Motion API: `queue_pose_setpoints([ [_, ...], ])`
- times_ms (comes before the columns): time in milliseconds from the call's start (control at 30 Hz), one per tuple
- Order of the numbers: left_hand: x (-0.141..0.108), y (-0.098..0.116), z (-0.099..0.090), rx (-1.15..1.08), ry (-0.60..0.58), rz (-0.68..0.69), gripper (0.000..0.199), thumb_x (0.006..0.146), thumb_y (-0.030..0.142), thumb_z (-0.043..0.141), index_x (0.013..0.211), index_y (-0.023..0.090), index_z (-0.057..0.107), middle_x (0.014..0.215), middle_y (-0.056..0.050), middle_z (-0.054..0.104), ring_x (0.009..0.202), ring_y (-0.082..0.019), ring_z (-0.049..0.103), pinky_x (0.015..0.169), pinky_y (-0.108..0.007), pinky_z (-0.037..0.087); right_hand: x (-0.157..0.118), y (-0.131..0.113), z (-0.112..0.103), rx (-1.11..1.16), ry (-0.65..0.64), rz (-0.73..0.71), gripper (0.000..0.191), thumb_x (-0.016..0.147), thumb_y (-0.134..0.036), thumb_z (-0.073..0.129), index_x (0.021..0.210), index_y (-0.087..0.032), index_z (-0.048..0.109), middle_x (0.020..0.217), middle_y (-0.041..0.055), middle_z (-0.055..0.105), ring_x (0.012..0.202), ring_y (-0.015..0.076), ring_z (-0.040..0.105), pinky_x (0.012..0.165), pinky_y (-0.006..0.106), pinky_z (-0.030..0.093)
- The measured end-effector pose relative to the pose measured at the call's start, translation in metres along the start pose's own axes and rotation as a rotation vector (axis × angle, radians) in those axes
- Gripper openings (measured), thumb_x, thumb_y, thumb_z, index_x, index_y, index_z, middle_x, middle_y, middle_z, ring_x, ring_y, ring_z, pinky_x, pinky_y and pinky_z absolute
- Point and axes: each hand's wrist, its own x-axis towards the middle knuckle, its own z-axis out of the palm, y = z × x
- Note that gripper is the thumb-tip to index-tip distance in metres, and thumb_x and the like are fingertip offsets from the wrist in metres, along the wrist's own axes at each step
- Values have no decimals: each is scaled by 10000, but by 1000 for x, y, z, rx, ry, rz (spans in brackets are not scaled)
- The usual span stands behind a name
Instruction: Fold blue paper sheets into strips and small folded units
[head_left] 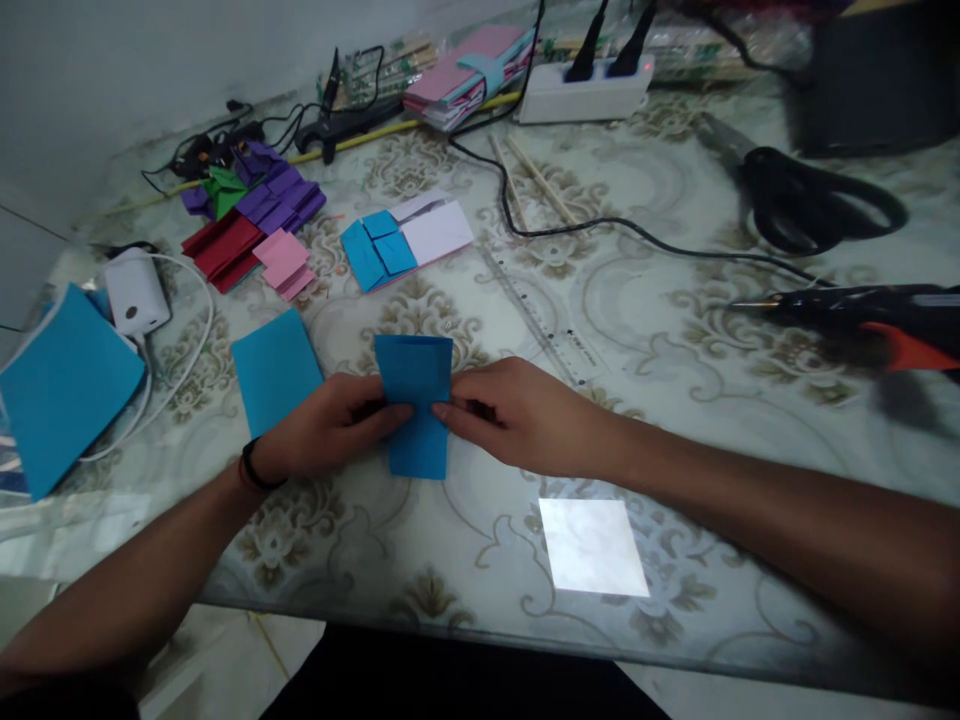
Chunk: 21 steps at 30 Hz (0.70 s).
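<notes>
A folded strip of blue paper (418, 440) stands upright between my hands, over the middle of the table. My left hand (341, 415) pinches its left edge, thumb on the near face and fingers behind. On the opposite edge my right hand (517, 415) grips it the same way, the fingers partly hidden. Just behind my left hand a flat sheet of blue paper (277, 360) lies on the table. Farther back, folded blue pieces (379, 250) rest on a white card (442, 230).
Folded purple paper (281, 198), red paper (223, 248) and pink paper (283, 262) lie at back left. A clear ruler (536, 320), scissors (802, 195), a glue gun (862, 305) and its cable occupy the right. A power strip (585, 92) stands behind; blue sheets (71, 390) lie far left.
</notes>
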Motion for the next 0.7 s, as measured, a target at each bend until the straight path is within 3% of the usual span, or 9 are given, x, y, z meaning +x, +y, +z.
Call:
queue_pose_setpoints([
  [400,1,3,-1,-5,-1,5,344,1050,334,573,762,148,607,608,53,472,543,-76,388,524,-194,370,0,-1,0,-5,3,3,361,1020,-321,502,690,-178,467,577,-39,465,542,75,415,585,251,251],
  [700,0,0,0,3,-12,-17,320,1053,349,567,820,141,639,626,43,518,556,-80,417,521,-194,365,0,0,1,-16,12,1,375,1022,-337,500,684,-180,463,584,-31,474,555,78,436,583,247,263],
])
